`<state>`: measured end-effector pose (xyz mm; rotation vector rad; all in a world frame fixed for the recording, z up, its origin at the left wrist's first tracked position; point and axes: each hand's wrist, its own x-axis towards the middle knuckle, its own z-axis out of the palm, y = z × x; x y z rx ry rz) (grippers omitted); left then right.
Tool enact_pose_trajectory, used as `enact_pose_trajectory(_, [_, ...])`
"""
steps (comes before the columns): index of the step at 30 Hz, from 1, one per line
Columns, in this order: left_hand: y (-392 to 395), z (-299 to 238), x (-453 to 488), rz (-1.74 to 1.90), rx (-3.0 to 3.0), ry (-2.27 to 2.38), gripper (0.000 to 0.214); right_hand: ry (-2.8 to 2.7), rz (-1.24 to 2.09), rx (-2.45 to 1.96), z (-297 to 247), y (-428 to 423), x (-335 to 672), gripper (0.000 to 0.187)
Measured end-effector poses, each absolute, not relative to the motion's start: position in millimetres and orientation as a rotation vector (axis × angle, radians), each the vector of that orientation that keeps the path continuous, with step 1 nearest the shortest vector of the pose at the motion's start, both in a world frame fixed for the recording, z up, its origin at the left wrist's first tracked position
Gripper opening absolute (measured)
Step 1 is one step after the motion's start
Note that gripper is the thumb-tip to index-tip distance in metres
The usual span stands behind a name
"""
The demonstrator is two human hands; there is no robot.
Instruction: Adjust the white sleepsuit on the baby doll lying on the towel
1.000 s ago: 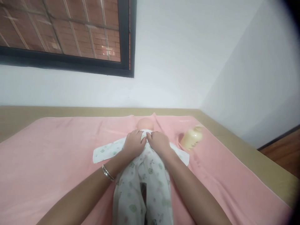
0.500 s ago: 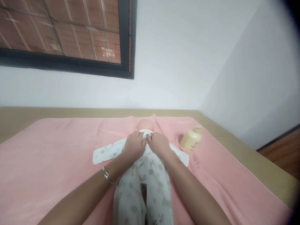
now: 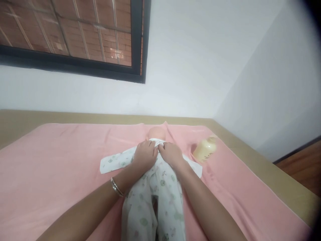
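Wall [image 3: 190, 60]: big and white. It goes up behind the bed and turns a corner on the right.
Window [image 3: 75, 36]: top left, with a dark frame. Red bricks show through the glass.
Bed [image 3: 253, 160]: a tan edge runs along the back and down the right side.
Blanket [image 3: 55, 174]: pink, spread flat over the bed. Everything else lies on it.
Floor [image 3: 301, 170]: brown wood, far right, below the bed.
Doll [image 3: 155, 133]: lies on its back in the middle of the blanket. Its bare head points to the wall and its legs point to the person.
Suit [image 3: 152, 204]: white with little green pictures. It is on the doll. One sleeve sticks out flat to the left.
Left hand [image 3: 144, 155]: rests on the doll's chest, fingers curled and pinching the suit at the neck.
Right hand [image 3: 171, 154]: just beside the left hand, touching it. Its fingers pinch the suit at the neck too.
Bottle [image 3: 205, 149]: pale yellow, lying tipped on the blanket to the right of the doll, near but not touching.
Bangle [image 3: 116, 187]: thin and shiny, on the left wrist.
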<state>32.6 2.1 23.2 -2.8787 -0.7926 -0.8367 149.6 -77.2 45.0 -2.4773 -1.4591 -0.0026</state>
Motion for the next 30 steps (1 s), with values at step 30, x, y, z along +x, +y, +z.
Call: enact_pose_trajectory(30, [0.2,23.8,31.4,-0.911,-2.931,-0.841,0.015,-1.486,0.081,-2.472,46.1,-80.1,150.2,0.055])
